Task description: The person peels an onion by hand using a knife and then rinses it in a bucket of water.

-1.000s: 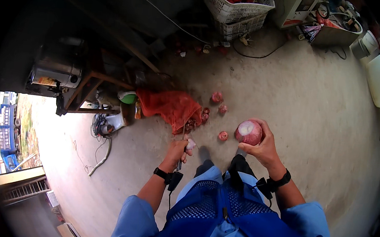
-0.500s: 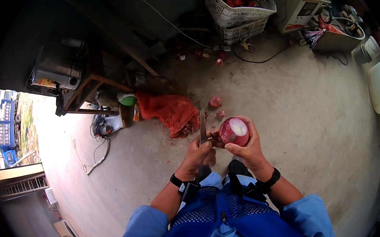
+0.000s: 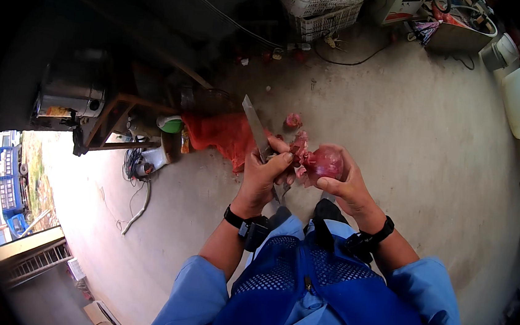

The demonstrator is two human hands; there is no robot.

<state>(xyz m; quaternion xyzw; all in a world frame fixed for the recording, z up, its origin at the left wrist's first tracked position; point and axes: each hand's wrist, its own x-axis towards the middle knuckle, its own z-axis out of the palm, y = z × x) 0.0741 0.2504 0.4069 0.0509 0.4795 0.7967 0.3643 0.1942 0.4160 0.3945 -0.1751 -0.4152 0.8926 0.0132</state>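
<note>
In front of my body, my right hand [image 3: 353,189] is wrapped round a red onion [image 3: 328,163]. My left hand [image 3: 260,180] is closed on a knife [image 3: 254,120], whose blade points up and away to the far left. The left thumb and fingers also pinch loose, papery onion skin [image 3: 299,148] that hangs at the onion's left side. The knife's handle is mostly covered by my fingers. On the floor just beyond the hands lies a piece of purple-red onion [image 3: 292,121].
A red mesh sack [image 3: 216,135] lies left of my hands, beside a wooden stand [image 3: 115,122]. White crates [image 3: 323,4] are stacked at the far side. A cable [image 3: 358,63] crosses the floor near them. A pale hose [image 3: 138,214] lies at left.
The onion has turned, so its pale cut face no longer shows. Skin has been pulled out from its left side. The knife now leans further left.
</note>
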